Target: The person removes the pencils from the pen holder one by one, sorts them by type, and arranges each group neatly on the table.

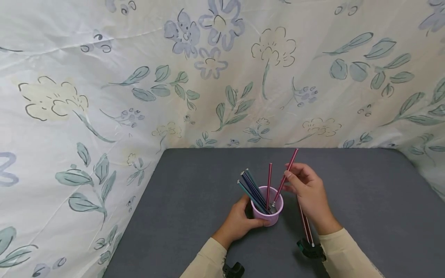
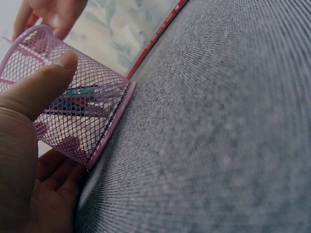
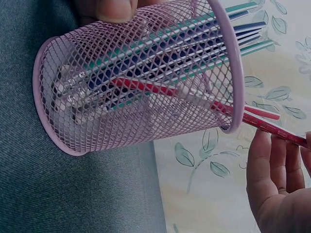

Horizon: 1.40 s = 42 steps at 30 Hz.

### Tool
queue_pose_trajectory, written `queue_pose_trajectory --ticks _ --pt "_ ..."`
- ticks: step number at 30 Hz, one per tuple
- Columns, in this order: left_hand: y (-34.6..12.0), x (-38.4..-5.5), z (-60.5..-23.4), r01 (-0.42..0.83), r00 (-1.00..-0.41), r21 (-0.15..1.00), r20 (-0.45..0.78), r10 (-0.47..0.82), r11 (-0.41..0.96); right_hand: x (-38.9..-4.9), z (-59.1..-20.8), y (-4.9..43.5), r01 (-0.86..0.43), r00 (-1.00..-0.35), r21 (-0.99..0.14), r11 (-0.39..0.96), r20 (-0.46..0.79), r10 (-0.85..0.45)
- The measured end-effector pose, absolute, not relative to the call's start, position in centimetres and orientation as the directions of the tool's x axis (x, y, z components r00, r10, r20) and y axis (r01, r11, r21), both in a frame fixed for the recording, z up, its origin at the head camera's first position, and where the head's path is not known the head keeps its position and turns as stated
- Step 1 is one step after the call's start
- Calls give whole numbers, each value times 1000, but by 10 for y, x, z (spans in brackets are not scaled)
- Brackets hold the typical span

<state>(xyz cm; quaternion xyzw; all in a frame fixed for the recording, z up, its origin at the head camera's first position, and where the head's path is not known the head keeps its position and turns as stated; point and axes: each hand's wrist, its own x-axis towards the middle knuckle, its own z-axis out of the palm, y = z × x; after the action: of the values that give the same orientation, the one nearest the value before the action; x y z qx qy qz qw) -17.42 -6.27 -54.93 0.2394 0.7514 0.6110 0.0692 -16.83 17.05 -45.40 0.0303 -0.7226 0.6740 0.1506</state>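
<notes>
A pink mesh pen cup (image 1: 266, 219) stands upright on the table. My left hand (image 1: 240, 222) holds it, with the thumb across its near side in the left wrist view. Between its thumb and fingers, my right hand (image 1: 307, 189) pinches a slim red pen (image 1: 291, 160), tilted, its lower end inside the cup's rim. Another red pen (image 1: 269, 173) stands in the cup. Several blue and teal pens (image 1: 248, 185) lean to the left there. Clear caps (image 3: 73, 92) show through the mesh near the bottom.
Red pens (image 1: 305, 222) lie on the dark grey table (image 1: 187, 181), beneath and beside my right hand; how many is hard to tell. A floral cloth (image 1: 226, 108) hangs along the table's back and left. Dark wrist devices (image 1: 310, 250) sit by both sleeves.
</notes>
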Motion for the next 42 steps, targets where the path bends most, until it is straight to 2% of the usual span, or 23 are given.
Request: queue_pose_trajectory --ticks 19,23,31,42 --pt "-62 -174 -548 263 -880 955 180 440 136 -167 -446 181 -222 -952 -965 139 245 184" --pt "-60 -174 -547 257 -882 957 176 438 132 -168 -445 185 -222 -953 -969 108 239 189" --pt "-59 -174 -548 263 -877 958 187 443 116 -169 -441 190 -253 -950 -963 -93 229 213" --pt "-60 -174 -552 279 -876 953 201 439 121 -167 -446 197 -255 -947 -960 -116 224 230"
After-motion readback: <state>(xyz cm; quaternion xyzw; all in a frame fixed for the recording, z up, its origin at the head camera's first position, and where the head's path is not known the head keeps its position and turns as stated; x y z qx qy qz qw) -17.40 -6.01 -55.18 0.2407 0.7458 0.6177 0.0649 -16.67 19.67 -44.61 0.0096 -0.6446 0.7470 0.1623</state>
